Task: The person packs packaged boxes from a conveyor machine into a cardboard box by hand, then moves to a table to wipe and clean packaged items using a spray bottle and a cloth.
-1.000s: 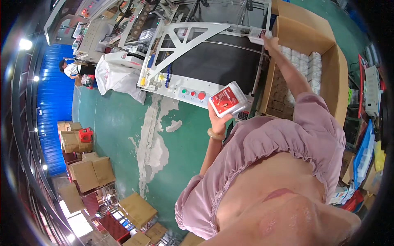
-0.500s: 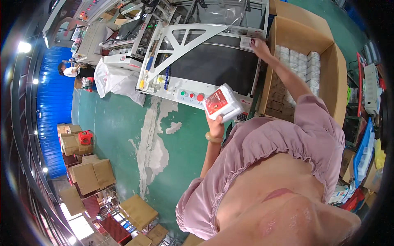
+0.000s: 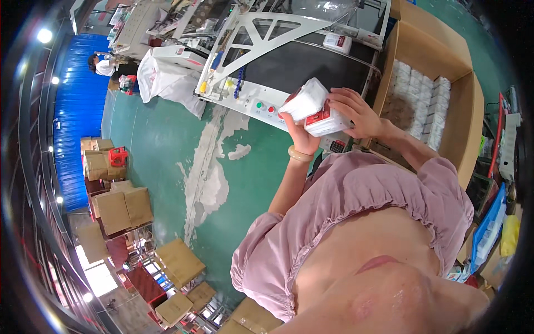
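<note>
Both hands hold white-and-red packets in front of the chest, above the green floor (image 3: 167, 145). The left hand (image 3: 297, 133) has its grip closed from below on the upper packet (image 3: 305, 100). The right hand (image 3: 356, 114) has its grip closed from the side on the lower packet (image 3: 325, 123). The two packets touch, stacked. Just beyond them runs the black conveyor belt (image 3: 300, 64), carrying another packet (image 3: 337, 42). To the right stands an open cardboard box (image 3: 439, 50) holding rows of white packets.
</note>
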Tool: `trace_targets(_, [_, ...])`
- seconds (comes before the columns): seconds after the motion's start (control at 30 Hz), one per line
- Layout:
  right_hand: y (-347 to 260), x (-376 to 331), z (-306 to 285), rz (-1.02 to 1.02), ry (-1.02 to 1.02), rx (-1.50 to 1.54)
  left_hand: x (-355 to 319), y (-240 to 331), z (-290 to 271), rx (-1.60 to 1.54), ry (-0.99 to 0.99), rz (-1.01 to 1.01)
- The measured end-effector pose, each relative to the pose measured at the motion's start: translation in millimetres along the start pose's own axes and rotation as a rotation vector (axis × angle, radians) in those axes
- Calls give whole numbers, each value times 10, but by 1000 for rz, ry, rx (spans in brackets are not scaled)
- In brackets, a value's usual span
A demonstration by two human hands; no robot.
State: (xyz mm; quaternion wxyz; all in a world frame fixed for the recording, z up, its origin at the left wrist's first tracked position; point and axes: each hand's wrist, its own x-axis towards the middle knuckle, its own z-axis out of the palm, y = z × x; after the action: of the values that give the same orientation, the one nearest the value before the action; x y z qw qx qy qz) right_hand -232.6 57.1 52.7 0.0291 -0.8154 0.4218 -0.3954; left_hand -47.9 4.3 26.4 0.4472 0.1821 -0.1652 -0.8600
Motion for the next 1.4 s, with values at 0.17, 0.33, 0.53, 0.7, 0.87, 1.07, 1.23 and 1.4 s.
trace_targets(0.17, [44, -24, -205, 24, -21, 20, -113, 116, -124, -94, 87, -148])
trace_targets(0.33, [507, -118, -177, 430, 205, 86, -217, 181, -458, -133, 356, -129])
trace_targets(0.53, [2010, -435, -44, 1243, 732, 165, -396, 194, -672, -69, 320, -131])
trace_targets(0.7, [2453, -368, 5, 1689, 675, -231, -468, 132, -616, -72, 301, -99])
trace_targets(0.87, [2557, -431, 206, 1808, 689, -51, -502, 77, -571, -45, 252, -92])
trace_targets(1.07, [2842, -851, 247, 1756, 334, 76, -530, -2, -472, 29, 227, -120])
trace_targets(1.23, [2391, -601, 465, 1416, 405, -186, -578, -15, -541, 80, 303, -150])
trace_targets(1.4, [787, -328, 451, 617, 52, 532, -519, -54, -467, 16, 389, -187])
